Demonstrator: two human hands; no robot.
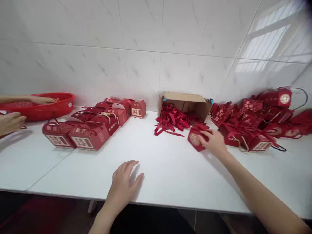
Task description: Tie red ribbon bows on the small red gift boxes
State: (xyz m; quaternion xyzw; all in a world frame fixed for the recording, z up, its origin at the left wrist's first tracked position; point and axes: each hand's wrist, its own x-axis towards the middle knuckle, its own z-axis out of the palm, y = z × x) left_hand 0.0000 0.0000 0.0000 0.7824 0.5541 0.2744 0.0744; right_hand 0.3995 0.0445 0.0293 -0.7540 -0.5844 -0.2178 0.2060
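Observation:
My right hand (214, 141) grips the top of a small red gift box (195, 139) with a round gold emblem, which is tilted over the right half of the table. Whether the box touches the tabletop I cannot tell. Nothing is in my left hand (124, 182); its fingers are spread, low over the front of the white table (161, 169). Beside the held box, a heap of red ribbons (172, 118) spills from a cardboard box (187, 96) lying against the wall. Right of my right hand stand red gift boxes with ribbons (235, 135).
Rows of red gift boxes (89, 136) stand on the left, one single box (138, 109) near the wall. A red plastic basket (48, 110) is at the far left, with another person's hands (12, 123) beside and over it. More ribboned boxes (275, 97) are piled at right.

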